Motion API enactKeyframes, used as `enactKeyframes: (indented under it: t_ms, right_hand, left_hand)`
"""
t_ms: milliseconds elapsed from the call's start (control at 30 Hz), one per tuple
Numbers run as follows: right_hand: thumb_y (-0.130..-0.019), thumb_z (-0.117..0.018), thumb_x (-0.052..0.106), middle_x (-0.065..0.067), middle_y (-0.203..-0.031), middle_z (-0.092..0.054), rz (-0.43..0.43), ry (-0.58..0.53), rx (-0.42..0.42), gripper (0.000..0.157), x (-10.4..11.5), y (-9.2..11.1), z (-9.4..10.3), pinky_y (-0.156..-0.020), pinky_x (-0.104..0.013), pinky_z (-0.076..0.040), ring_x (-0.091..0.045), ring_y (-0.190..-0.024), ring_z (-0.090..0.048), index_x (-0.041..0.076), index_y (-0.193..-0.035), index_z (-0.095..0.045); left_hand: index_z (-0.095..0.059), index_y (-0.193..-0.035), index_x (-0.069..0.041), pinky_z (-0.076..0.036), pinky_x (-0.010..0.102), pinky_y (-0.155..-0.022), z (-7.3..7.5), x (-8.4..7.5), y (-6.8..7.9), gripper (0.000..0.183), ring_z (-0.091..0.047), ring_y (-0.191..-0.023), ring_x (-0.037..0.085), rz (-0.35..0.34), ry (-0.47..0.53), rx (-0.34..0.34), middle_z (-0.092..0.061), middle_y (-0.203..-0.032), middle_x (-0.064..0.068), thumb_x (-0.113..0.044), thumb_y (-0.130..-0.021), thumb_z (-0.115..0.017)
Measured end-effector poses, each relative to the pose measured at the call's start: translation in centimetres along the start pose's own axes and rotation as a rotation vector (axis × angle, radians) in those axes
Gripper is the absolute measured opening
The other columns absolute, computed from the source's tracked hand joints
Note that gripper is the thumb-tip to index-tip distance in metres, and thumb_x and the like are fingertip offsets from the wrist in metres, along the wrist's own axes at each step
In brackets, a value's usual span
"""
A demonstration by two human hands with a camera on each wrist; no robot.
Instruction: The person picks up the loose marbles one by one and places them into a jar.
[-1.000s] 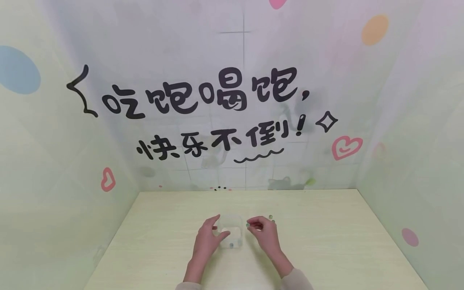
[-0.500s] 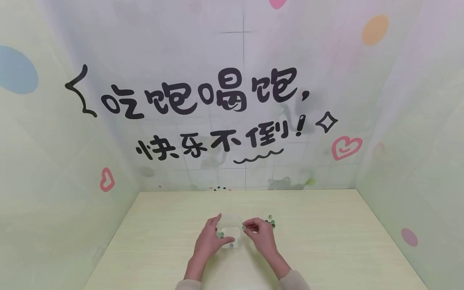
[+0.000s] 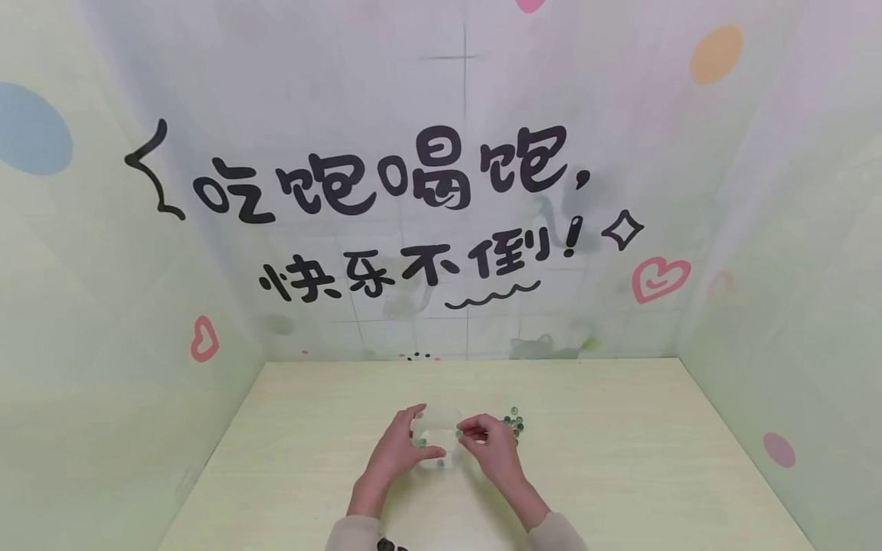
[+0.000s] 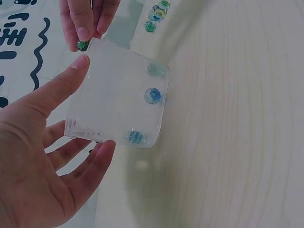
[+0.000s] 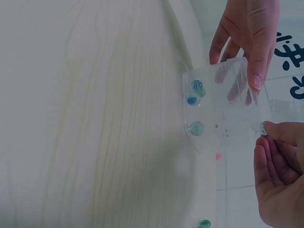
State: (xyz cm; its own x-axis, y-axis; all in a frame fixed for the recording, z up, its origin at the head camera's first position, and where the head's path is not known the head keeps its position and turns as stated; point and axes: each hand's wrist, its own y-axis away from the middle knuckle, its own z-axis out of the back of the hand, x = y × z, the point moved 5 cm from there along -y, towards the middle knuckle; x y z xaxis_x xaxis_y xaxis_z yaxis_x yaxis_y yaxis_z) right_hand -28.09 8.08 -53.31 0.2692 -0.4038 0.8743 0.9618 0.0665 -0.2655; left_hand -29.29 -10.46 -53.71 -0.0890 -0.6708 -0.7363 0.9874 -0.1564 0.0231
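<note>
A clear plastic box (image 3: 441, 419) stands on the table in the head view, with several glass marbles (image 4: 152, 96) inside near its bottom. My left hand (image 3: 396, 450) grips the box from the left, thumb across the near side and fingers along the other. Between thumb and fingertips, my right hand (image 3: 498, 451) pinches a green marble (image 4: 83, 45) at the box's right upper rim. The right wrist view also shows this pinched marble (image 5: 263, 128) beside the box's open end. Fingers partly cover it in each view.
Several loose green marbles (image 3: 515, 422) lie in a cluster on the pale wooden table (image 3: 620, 459), just right of my right hand. Printed walls (image 3: 468, 321) bound the table at the back and sides. Something dark (image 3: 387, 545) shows by the left sleeve.
My right hand has moved left with the pinched marble, from beside the box to its rim. More of the loose marbles have come into sight behind it. The left thumb has shifted slightly.
</note>
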Motion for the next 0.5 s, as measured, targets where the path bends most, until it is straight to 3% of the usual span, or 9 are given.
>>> enactKeyframes:
  t_ms: [233, 500]
  right_hand:
    - [-0.084, -0.074, -0.003, -0.015, -0.095, -0.073, -0.002, 0.000, 0.005, 0.014, -0.08, 0.05, -0.06, -0.076, -0.020, -0.057, -0.018, -0.084, -0.069, 0.002, -0.097, -0.072]
    - [-0.084, -0.074, -0.003, -0.012, -0.096, -0.074, -0.004, -0.004, -0.007, 0.014, -0.38, 0.21, 0.31, -0.077, -0.020, -0.058, -0.017, -0.084, -0.069, 0.003, -0.097, -0.072]
  left_hand:
    - [-0.043, -0.148, -0.008, -0.054, 0.051, -0.085, 0.03, -0.05, -0.08, 0.091, -0.060, -0.113, 0.037, 0.013, 0.020, 0.008, -0.052, -0.141, 0.021, -0.033, -0.074, -0.088]
    - [-0.041, -0.149, -0.006, -0.053, 0.055, -0.091, 0.15, -0.27, -0.16, 0.090, -0.059, -0.116, 0.044, 0.017, 0.057, 0.028, -0.051, -0.142, 0.025, -0.029, -0.075, -0.088]
